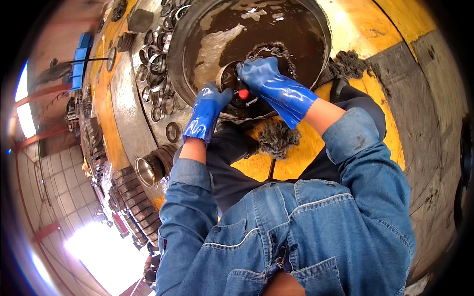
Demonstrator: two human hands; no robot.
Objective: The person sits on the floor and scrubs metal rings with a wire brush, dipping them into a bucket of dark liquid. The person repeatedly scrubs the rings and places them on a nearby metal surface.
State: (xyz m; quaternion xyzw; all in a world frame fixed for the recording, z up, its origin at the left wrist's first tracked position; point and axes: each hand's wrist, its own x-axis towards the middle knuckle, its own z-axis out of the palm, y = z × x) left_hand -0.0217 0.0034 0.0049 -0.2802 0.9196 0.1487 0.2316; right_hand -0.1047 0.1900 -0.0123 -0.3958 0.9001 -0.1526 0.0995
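One slow, even turn would suit the metal ring (220,78) at the basin's (182,66) near side, my left grip (212,100) pinching its edge, though what my right grip (261,77) holds I cannot tell

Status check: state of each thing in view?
Tub: uncovered, holding dark liquid
Metal ring: held at the tub's near side
Left hand: gloved, closed on metal ring
Right hand: gloved, at metal ring, grasp hidden
Small rings: loose, lying beside the tub
Fibre wad: matted, dark grey
Sleeves: turned up
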